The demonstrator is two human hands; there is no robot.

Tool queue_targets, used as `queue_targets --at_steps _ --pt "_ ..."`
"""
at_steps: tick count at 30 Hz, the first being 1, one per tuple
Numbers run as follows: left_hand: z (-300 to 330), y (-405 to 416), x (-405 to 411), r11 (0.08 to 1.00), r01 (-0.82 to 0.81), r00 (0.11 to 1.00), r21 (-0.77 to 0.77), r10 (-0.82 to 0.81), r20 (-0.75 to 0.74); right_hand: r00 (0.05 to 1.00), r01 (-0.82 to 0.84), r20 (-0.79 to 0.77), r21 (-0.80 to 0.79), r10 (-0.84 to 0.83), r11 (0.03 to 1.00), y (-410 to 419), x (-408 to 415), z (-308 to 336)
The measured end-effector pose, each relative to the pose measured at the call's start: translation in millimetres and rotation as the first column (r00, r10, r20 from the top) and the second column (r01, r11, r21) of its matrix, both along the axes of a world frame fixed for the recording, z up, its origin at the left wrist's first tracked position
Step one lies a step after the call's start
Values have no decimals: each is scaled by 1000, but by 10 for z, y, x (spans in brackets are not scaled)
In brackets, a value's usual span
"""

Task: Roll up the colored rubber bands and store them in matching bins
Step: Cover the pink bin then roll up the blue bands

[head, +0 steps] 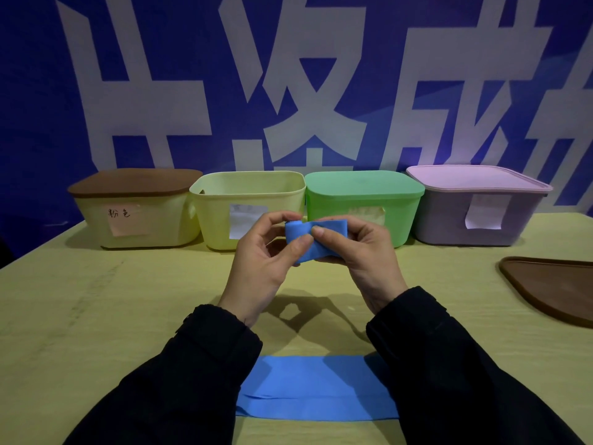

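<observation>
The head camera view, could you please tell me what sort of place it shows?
Probably a staged sorting station, not a home: four labelled plastic storage bins line a yellow-green covered table beneath a blue banner with large white characters.

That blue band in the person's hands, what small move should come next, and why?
Probably another turn of the roll. The left hand and right hand pinch the blue band, with only a small roll formed at its left end; most of it still trails flat onto the table.
</observation>
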State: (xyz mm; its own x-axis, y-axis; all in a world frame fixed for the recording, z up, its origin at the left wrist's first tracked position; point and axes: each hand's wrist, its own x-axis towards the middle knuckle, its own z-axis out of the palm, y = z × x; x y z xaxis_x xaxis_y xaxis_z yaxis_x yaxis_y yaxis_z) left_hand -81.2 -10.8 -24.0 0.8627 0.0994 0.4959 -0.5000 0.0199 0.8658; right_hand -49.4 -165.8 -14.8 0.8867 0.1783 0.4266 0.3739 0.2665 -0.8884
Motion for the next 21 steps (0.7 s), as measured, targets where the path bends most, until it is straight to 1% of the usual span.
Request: queue_targets --at_steps 2,4,8,11,13,16,19,21 --pt "11 7 4 999 -31 1000 -20 31 -1 998 -62 -20 4 62 998 -9 7 2" --pt "14 14 3 996 -48 999 -74 47 -15 994 -103 -38 -1 103 995 -15 20 2" --pt "24 36 11 993 -101 995 -68 101 -2 998 -45 -54 -1 44 999 -20 27 -4" --pt "27 27 1 996 -64 998 -67 64 -2 998 -21 -59 0 21 1000 -34 23 -4" --pt "22 33 5 996 -62 998 -58 62 0 996 -38 -82 13 39 999 -42 17 8" --pt "5 50 35 994 -80 997 -79 80 -14 984 -106 -138 54 113 993 -49 13 17" --pt "5 63 42 991 -38 999 -126 36 -18 961 -178 -192 129 201 975 -45 -1 26" --pt "4 70 43 990 -4 1000 -139 3 -13 954 -189 -202 163 220 968 -41 -13 30"
